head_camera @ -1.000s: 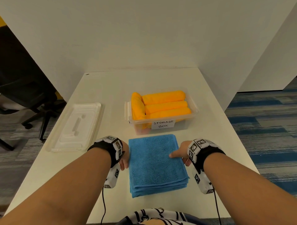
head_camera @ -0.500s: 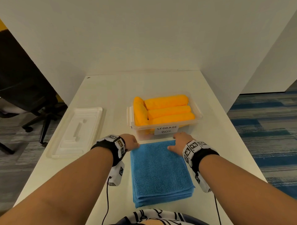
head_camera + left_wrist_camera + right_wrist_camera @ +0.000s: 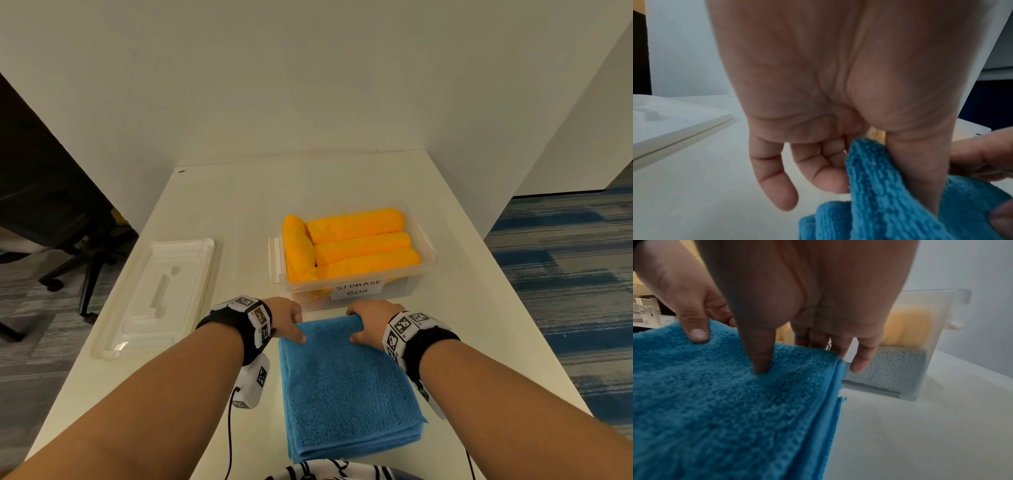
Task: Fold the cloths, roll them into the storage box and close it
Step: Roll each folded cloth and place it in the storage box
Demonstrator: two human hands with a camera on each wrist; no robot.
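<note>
Lying folded, layered: blue cloth [image 3: 346, 383]

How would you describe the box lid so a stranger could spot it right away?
Start at the white table. Left of the clear storage box of orange rolls, the lid lies flat near the table's left edge. It is the only translucent white tray-like piece, apart from both hands.

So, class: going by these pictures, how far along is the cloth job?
Done: four orange rolls sit in the storage box. In hand: the left hand and right hand pinch the folded blue cloth's far edge. Left: rolling it, boxing it, fitting the lid, which lies beside the box.
</note>
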